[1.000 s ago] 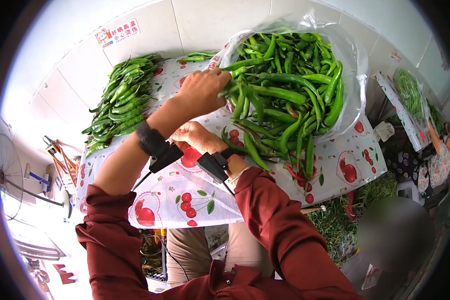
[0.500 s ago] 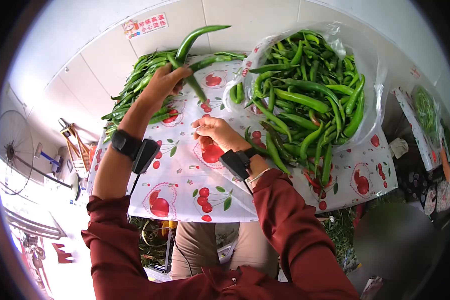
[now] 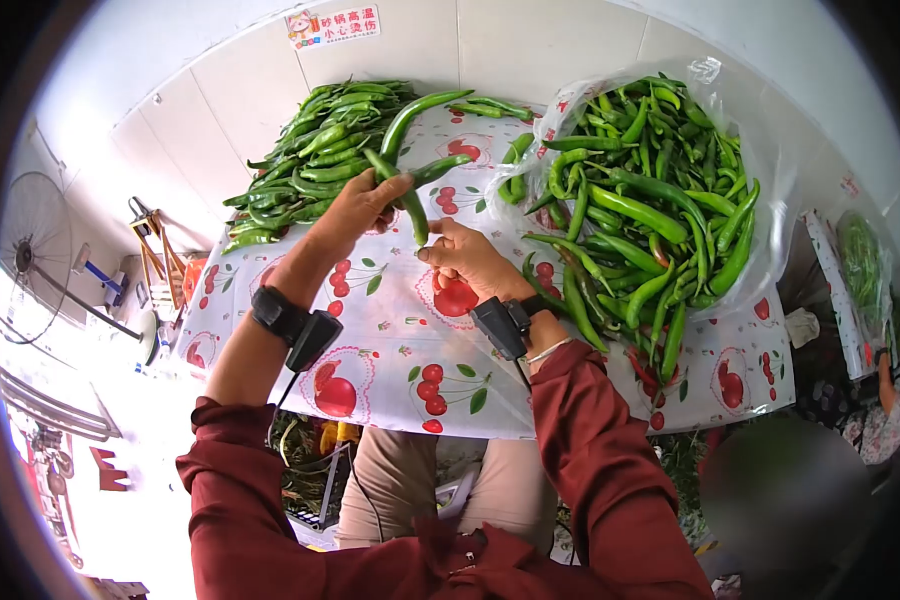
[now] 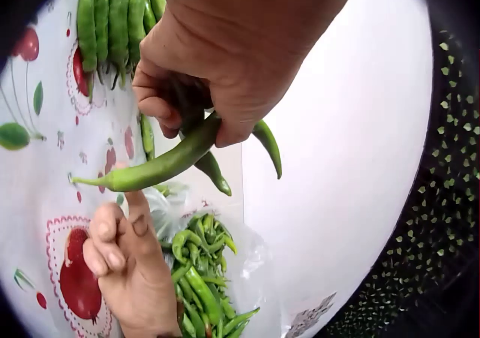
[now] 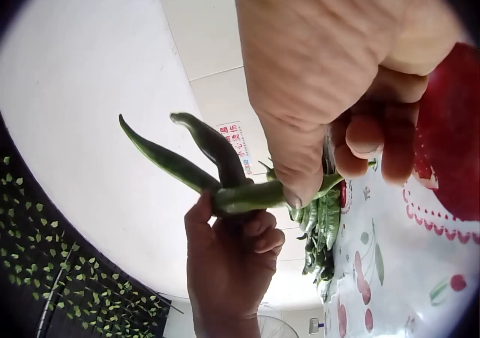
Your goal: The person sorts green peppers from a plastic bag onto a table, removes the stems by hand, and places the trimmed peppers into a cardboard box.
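Observation:
My left hand (image 3: 362,208) grips a few long green chili peppers (image 3: 406,122) over the middle of the table. One chili pepper (image 4: 161,167) points its stem end toward my right hand (image 3: 473,264). In the right wrist view, the right thumb lies on that end and the other fingers curl beneath. Left of the hands, many chili peppers lie in a neat pile (image 3: 315,170), side by side. On the right, a clear plastic bag (image 3: 788,190) gapes around a heap of loose chili peppers (image 3: 660,210), some spilling out at the front.
A plastic cloth (image 3: 390,330) printed with cherries and pomegranates covers the table. Tiled wall (image 3: 550,35) with a sticker (image 3: 335,27) rises behind it. A couple of chili peppers (image 3: 495,106) lie at the back edge. To the left stands a fan (image 3: 30,255).
My left hand went from the bag toward the left pile carrying chili peppers, then came back to meet the right hand. The right thumb and fingers now take one pepper's stem end.

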Available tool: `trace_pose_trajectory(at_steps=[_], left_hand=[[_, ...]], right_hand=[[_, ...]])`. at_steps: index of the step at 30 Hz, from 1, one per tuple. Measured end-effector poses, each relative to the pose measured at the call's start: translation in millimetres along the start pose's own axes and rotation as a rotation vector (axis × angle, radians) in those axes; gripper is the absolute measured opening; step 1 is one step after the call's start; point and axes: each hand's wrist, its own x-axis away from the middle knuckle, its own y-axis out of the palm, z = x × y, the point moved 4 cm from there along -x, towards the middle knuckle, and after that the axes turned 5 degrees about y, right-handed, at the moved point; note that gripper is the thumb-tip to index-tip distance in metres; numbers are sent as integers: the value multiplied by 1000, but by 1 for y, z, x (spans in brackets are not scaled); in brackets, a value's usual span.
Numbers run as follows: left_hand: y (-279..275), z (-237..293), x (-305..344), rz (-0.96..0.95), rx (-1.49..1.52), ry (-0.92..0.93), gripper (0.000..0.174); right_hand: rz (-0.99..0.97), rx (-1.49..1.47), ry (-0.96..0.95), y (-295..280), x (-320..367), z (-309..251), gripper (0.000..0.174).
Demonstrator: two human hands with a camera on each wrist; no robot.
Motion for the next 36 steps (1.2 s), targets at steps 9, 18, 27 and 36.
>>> trace_pose_trajectory(at_steps=[9,18,27,36], left_hand=[[41,-8,-5,-182,57,49,29],[35,-24,9,-83,-19,196,22],[44,-39,11,-72,-489,385,47],[66,-18,31,18,-844,657,58]], right_hand=[[-11,-59,-8,-4,-3,5,21],[83,-168,23,-8,-4,9,24],[79,-244,-37,-7,1,2,22],[140,-388,-77,-13,1,-3,22]])
